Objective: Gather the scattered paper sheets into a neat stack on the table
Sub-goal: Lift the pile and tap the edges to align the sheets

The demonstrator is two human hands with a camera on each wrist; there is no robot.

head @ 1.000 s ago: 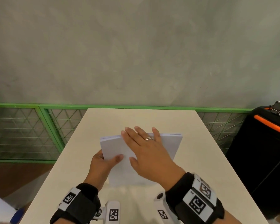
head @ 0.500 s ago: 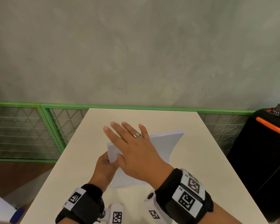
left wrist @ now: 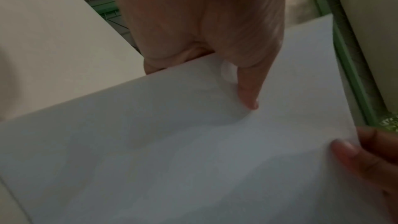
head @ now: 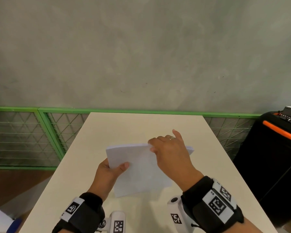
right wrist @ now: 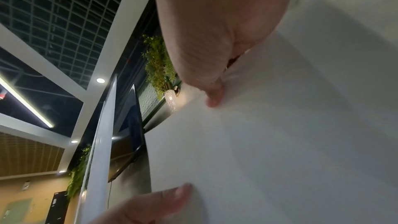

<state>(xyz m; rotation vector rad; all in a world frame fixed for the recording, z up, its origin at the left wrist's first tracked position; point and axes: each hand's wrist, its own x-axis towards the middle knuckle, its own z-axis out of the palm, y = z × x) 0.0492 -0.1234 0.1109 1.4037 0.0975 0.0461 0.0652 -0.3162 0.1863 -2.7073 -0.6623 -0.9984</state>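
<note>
**Both hands on the paper stack at mid-worktop**

A stack of white paper sheets (head: 138, 167) is held over the middle of the pale worktop (head: 124, 125), roughly midway between its left and right edges. The stack is tipped up off the surface, its far edge raised and its near edge low toward the worktop's near side; whether the near edge touches the surface cannot be told.

The left hand (head: 108, 174) takes the stack at its left edge: the thumb lies on top of the sheets and the fingers are underneath, so the grip is pinching the paper. In the left wrist view the thumb (left wrist: 349, 152) presses on the top sheet near its edge.

The right hand (head: 170, 153) sits over the far edge of the stack, right of its middle. Its fingers curl down behind that edge, the thumb rests against the face of the top sheet, and a ring shows on one finger. This grip too is pinching the sheets, seen in the right wrist view where the thumb (right wrist: 213, 96) bears on the paper (right wrist: 280, 142).

A green mesh fence (head: 40, 138) runs behind the worktop's far edge, and a black case with an orange strip (head: 272, 157) stands off its right edge.
</note>
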